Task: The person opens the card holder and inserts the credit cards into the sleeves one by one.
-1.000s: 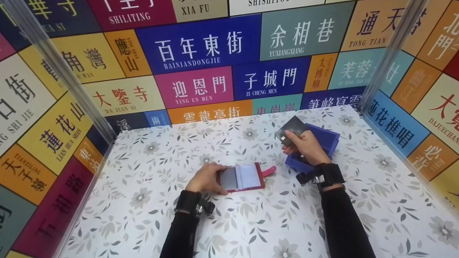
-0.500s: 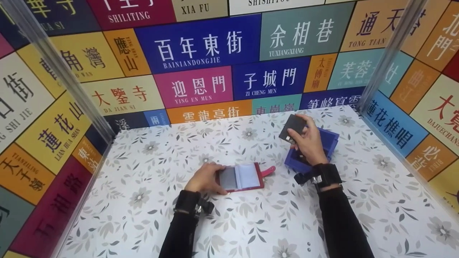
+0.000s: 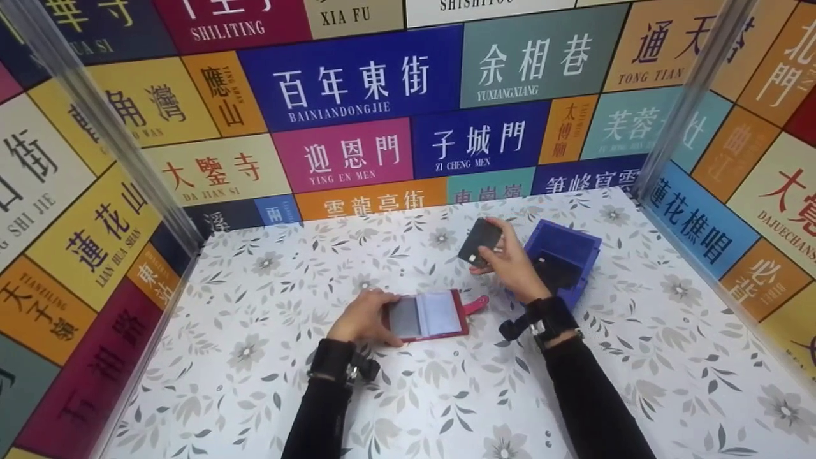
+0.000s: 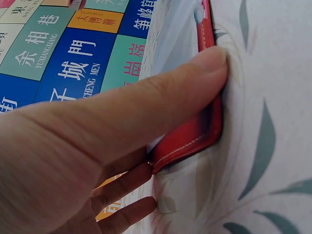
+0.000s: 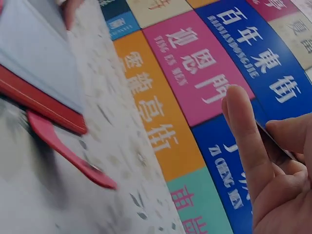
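- The right hand [image 3: 515,264], right of centre in the head view, pinches a card [image 3: 478,241] between thumb and fingers, its fingers curled.
- The card is dark with a small light patch at its lower edge; it is held tilted, above the table, up and to the right of the wallet.
- In the right wrist view, the card shows as a thin dark edge between thumb and fingers at the right of the frame.
- The left hand [image 3: 364,319], left of the centre of the frame, grips the left end of the wallet [image 3: 443,313], thumb at the lower edge and fingers at the upper one.
- The wallet lies open on the table, red outside, with clear sleeves [image 4: 180,51] inside.
- A pink strap [image 3: 477,305] sticks out from its right side, pointing right.
- The box [image 3: 570,239], blue-purple, stands behind the right hand, right of the frame's middle; dark contents [image 3: 558,271] show inside, too unclear to name.
- The table [image 3: 255,395] has a white cover with grey flowers and leaves.
- Coloured panels with lettering fill the wall [image 3: 357,80] across the top.
- Black straps [image 3: 331,360] circle both wrists, below them black sleeves [image 3: 315,411].
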`<control>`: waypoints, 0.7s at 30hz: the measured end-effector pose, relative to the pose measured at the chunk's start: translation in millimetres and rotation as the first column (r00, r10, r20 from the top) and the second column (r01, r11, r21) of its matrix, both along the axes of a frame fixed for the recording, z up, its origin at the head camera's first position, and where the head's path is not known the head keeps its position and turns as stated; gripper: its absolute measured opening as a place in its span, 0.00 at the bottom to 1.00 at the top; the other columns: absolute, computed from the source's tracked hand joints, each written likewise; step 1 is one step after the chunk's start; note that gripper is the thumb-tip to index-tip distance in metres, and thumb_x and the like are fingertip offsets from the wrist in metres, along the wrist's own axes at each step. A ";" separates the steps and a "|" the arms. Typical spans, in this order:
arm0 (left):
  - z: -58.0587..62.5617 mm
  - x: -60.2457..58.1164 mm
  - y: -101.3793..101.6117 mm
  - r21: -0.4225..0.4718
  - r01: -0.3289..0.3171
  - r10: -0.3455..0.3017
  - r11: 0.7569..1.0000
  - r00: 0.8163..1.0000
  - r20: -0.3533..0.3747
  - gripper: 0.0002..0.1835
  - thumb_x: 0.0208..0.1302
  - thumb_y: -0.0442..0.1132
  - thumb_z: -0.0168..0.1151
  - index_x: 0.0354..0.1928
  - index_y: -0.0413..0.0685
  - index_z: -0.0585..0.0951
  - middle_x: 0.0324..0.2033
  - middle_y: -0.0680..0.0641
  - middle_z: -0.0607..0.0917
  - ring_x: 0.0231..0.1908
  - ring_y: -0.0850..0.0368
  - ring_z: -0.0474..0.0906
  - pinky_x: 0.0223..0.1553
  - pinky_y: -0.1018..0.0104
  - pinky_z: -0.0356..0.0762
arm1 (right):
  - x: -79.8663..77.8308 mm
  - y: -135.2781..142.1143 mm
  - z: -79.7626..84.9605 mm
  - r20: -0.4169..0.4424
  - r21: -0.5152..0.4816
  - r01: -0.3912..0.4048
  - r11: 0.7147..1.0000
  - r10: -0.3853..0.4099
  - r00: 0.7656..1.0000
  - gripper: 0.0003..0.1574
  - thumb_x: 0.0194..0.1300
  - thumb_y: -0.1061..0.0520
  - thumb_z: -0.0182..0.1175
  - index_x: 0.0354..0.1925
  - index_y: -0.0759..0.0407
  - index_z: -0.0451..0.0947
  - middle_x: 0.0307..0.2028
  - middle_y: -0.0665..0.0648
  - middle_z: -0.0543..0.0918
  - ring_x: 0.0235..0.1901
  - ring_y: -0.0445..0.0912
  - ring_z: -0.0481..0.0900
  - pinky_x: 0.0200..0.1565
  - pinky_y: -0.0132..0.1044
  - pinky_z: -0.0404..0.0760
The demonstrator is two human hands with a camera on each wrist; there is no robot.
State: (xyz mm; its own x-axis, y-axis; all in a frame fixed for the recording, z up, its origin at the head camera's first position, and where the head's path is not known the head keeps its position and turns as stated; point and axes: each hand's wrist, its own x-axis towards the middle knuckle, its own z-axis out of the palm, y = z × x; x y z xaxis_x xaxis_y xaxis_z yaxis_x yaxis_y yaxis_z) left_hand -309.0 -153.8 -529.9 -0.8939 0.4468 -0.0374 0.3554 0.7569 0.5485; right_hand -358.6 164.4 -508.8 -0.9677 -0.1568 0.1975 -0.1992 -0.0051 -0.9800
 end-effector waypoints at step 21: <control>0.4 0.7 2.0 -0.037 -0.031 0.031 0.999 1.000 0.004 0.48 0.39 0.45 0.88 0.67 0.44 0.79 0.58 0.42 0.83 0.58 0.44 0.76 0.65 0.50 0.75 | 19.3 -67.5 -44.0 -0.043 0.515 -0.093 0.852 0.134 0.990 0.36 0.64 0.65 0.70 0.69 0.64 0.72 0.28 0.62 0.81 0.14 0.42 0.81 0.21 0.36 0.83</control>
